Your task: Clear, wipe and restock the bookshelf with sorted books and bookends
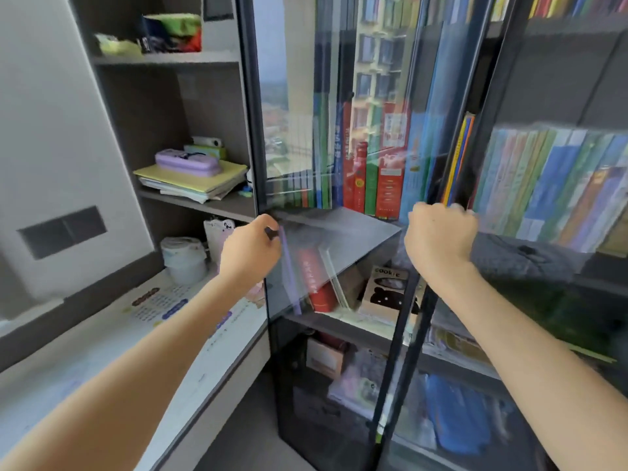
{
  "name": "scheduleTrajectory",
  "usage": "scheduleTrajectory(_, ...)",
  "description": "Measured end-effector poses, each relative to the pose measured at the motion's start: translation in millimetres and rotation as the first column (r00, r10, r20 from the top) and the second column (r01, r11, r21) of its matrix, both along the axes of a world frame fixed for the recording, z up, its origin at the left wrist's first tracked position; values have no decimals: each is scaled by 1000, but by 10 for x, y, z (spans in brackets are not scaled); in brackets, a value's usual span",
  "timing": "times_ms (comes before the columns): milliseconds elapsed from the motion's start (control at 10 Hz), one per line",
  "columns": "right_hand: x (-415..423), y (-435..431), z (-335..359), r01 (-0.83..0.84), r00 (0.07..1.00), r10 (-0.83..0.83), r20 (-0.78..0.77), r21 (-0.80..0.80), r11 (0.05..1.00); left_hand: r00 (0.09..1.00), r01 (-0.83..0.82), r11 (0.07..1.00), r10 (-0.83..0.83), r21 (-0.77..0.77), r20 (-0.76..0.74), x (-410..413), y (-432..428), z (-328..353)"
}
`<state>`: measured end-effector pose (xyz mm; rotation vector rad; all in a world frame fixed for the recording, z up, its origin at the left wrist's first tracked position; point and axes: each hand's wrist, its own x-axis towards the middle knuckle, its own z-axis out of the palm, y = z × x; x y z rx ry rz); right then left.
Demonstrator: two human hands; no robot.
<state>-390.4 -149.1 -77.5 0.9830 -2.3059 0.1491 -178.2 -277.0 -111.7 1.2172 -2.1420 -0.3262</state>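
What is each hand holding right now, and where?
Left hand grips the small dark knob on the left glass door. Right hand closes on the edge of the right glass door's frame. No books are held.

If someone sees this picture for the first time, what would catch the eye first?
Probably the two bare hands at the centre: the left hand and the right hand each grip a dark-framed glass door of the bookcase. Behind the reflecting glass stand bright upright books.
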Motion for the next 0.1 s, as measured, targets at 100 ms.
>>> scheduleTrajectory(100,166,-157,94,-495,869,484,-108,-235,836,993,-107,994,106,3,48,86,30,129)
